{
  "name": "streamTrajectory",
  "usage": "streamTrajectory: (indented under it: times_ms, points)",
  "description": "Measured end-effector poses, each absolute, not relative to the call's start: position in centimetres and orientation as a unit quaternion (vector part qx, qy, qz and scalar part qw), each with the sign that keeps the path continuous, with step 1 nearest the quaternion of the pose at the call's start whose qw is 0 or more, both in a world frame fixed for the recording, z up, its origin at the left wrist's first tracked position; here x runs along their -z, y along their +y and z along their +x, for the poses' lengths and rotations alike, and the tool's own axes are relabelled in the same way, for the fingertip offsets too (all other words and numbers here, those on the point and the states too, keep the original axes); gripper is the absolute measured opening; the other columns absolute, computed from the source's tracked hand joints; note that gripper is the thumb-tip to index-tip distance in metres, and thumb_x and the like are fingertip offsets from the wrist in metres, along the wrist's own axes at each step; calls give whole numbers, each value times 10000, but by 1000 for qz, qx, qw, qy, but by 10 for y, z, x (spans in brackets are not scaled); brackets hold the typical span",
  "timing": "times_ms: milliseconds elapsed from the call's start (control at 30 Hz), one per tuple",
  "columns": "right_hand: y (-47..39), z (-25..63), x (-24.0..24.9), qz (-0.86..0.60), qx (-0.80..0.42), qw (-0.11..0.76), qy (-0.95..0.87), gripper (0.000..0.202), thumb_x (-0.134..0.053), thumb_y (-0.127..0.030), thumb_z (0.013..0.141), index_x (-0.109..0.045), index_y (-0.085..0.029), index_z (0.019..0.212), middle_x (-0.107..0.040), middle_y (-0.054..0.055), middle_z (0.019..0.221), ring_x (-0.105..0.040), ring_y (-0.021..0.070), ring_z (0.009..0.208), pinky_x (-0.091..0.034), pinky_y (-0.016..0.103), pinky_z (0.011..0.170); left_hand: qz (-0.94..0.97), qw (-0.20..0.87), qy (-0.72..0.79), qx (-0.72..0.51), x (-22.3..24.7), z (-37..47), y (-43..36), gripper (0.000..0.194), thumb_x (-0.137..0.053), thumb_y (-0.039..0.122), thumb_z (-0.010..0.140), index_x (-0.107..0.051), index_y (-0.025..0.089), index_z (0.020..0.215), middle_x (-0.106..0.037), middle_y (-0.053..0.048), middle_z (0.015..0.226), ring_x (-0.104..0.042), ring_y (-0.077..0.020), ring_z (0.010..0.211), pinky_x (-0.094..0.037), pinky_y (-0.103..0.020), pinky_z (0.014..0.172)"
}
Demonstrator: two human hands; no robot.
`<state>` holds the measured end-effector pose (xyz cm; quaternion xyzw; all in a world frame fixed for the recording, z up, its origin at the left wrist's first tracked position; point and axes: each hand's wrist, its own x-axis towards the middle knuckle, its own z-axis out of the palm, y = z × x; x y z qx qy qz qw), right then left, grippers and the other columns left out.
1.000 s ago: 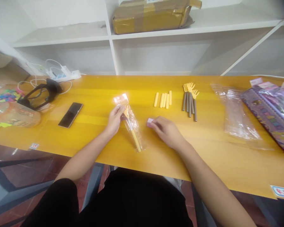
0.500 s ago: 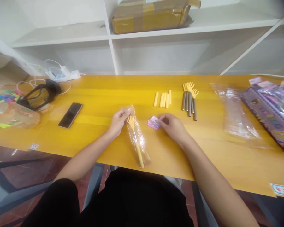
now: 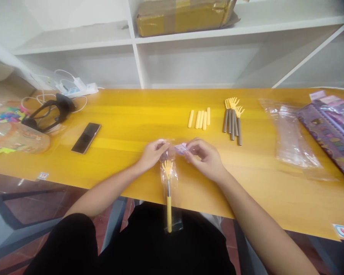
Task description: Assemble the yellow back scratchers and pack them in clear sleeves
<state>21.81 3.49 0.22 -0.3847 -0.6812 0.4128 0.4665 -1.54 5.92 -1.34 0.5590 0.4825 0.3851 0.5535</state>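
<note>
My left hand [image 3: 154,154] pinches the top of a clear plastic bag [image 3: 174,179]. Inside the bag lies a back scratcher [image 3: 169,206] with a yellow hand-shaped head, a metal shaft and a yellow handle; its lower end hangs past the table's front edge. Between thumb and fingers, my right hand [image 3: 205,158] grips a small pink-and-purple card [image 3: 181,148], close beside the bag's mouth. Beyond my hands lie several loose yellow handles [image 3: 201,119]. To their right is a group of metal rods with yellow claw heads [image 3: 232,118].
Flat clear bags [image 3: 294,137] and a purple printed pouch [image 3: 329,133] lie at the right. On the left are a phone [image 3: 86,138], a black strapped frame [image 3: 50,113], a power strip [image 3: 81,91] and a plastic tub [image 3: 23,137]. White shelving with a taped carton [image 3: 183,17] stands behind.
The bagged back scratcher has moved toward me and turned nearly straight, its handle now past the table edge. My right hand has brought the card left, up to the bag's mouth.
</note>
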Motion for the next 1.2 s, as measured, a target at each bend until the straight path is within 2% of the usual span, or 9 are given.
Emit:
streamTrajectory:
  times_ms: [200,333,500,633,900,1067,1200]
  points:
    - [35,213,3,-423,-419,450,-665,289,-733,-517,968,-662,-246,1036,-727,32,884,-693,171,704,-619,339,652,508,635,455,-363,17,-8,50,475,-751,611,892,-801,146,971,-796,-99,871,-726,-188,740,-524,-268,657]
    - [37,212,4,-457,-381,459,-659,324,-741,-555,952,-666,-243,994,-734,37,891,-694,177,733,-604,336,666,433,688,456,-362,21,-7,50,572,-747,675,865,-801,112,944,-806,-147,865,-753,-223,724,-554,-296,638]
    - [38,212,4,-472,-333,472,-666,275,-730,-507,969,-681,-237,978,-729,41,909,-682,173,743,-563,320,653,387,733,429,-358,13,-7,50,613,-770,681,834,-809,98,1018,-826,-193,962,-799,-289,838,-628,-371,735]
    - [40,210,5,-474,-320,472,-671,255,-724,-479,974,-679,-228,979,-727,37,884,-669,167,720,-538,313,645,387,753,406,-343,7,-6,50,644,-747,694,840,-809,92,1060,-828,-209,991,-809,-312,875,-637,-398,786]
    - [39,204,5,-477,-314,458,-681,259,-712,-490,980,-676,-233,983,-702,17,785,-641,167,684,-533,316,664,379,777,396,-308,5,-5,54,559,-589,622,941,-786,104,1019,-822,-195,905,-800,-289,799,-619,-379,777]
    - [39,205,3,-444,-295,426,-731,230,-648,-469,1027,-712,-248,1011,-705,37,847,-644,183,729,-538,335,695,397,773,385,-309,6,-5,55,473,-581,526,915,-775,101,993,-816,-196,887,-781,-281,725,-628,-393,734]
    - [40,206,1,-422,-270,422,-755,172,-620,-388,1050,-733,-259,1068,-690,39,889,-636,186,758,-535,337,713,410,776,369,-305,5,-5,55,424,-577,467,896,-780,104,976,-818,-195,886,-779,-278,728,-636,-399,747]
